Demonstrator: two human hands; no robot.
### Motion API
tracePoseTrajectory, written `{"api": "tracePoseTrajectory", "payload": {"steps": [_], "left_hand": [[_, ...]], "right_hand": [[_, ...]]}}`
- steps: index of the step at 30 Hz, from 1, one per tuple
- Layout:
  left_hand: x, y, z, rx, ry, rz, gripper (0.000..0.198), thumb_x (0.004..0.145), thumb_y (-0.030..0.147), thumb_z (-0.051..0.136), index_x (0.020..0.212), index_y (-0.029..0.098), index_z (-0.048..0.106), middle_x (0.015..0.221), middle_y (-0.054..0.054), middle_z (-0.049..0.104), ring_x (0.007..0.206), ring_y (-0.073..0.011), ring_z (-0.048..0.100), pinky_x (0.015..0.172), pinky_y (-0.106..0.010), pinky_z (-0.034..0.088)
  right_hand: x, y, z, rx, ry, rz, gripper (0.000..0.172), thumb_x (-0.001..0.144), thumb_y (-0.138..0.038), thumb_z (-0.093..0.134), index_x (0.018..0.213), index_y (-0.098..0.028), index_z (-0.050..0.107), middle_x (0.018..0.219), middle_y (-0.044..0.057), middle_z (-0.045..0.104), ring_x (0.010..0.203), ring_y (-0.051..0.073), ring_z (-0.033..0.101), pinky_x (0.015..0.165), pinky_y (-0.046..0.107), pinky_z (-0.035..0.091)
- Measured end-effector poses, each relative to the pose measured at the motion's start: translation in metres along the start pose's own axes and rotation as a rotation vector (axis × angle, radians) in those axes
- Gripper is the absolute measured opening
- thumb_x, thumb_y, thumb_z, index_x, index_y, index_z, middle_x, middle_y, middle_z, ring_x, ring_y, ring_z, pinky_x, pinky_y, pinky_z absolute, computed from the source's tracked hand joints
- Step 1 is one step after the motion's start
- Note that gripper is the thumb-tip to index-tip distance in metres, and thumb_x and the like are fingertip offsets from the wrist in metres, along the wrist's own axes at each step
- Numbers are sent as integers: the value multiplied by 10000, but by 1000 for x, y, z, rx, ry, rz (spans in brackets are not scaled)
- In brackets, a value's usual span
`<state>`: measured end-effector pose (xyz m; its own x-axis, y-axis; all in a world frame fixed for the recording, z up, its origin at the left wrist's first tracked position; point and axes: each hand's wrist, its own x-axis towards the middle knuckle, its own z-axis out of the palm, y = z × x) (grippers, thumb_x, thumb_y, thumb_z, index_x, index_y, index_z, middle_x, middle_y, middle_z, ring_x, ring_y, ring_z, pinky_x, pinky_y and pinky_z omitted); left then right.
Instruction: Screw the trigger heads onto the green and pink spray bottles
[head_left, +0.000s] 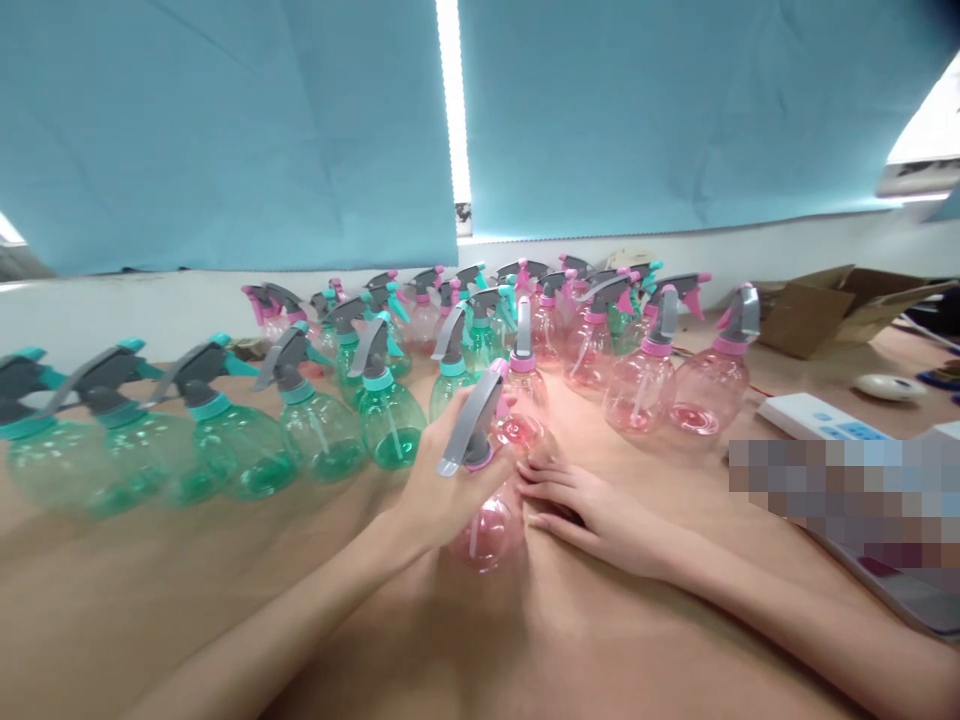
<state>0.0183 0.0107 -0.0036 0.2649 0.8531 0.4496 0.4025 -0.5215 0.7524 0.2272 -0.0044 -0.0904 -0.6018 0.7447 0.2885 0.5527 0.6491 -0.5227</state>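
My left hand [433, 485] is wrapped round the neck of a clear pink spray bottle [489, 540] with a grey trigger head. This bottle tilts slightly and is low over the table or on it; I cannot tell which. Beside it, my right hand [596, 505] lies with fingers stretched out, its fingertips close to the bottle and holding nothing. Just behind both hands stands another pink spray bottle [525, 385], partly covered by the held bottle's head. A green spray bottle [391, 425] stands just left of my left hand.
More green spray bottles [251, 450] line the left, and pink spray bottles [705, 390] stand to the right. Behind them, mixed bottles crowd against the wall. An open cardboard box [814, 310], a white mouse [889, 388] and a white box [806, 412] occupy the right side.
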Motion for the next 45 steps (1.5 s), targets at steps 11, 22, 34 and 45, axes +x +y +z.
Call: {"api": "tracePoseTrajectory", "payload": {"steps": [11, 22, 34, 45], "left_hand": [[-6, -4, 12, -14, -6, 34, 436, 846, 289, 635, 1266, 270, 517, 1017, -22, 652, 846, -165, 615, 862, -352, 528], [6, 26, 61, -148, -133, 63, 442, 868, 398, 627, 1260, 243, 496, 984, -28, 618, 853, -203, 628, 799, -383, 526], [-25, -5, 77, 102, -223, 101, 487, 883, 287, 586, 1325, 216, 393, 1332, -136, 512, 1277, -307, 488, 1090, -554, 384], [-41, -22, 60, 124, -312, 32, 339, 918, 229, 517, 1251, 224, 452, 1240, -98, 552, 1143, -250, 586, 984, -472, 520]], "right_hand": [[-1, -21, -13, 129, 22, 36, 731, 797, -499, 742, 1413, -239, 446, 1313, 125, 614, 1181, 320, 597, 965, 463, 504], [-17, -55, -40, 184, 274, 143, 540, 789, -486, 742, 1230, -289, 500, 1122, 60, 678, 1002, 295, 663, 846, 449, 559], [-21, 19, -85, -165, 384, 279, 634, 774, -611, 691, 1218, -193, 522, 1203, 163, 592, 1131, 375, 573, 929, 528, 490], [19, 61, -95, -120, 407, 179, 715, 757, -617, 716, 1300, -196, 517, 1246, 158, 635, 1186, 405, 575, 977, 556, 460]]}}
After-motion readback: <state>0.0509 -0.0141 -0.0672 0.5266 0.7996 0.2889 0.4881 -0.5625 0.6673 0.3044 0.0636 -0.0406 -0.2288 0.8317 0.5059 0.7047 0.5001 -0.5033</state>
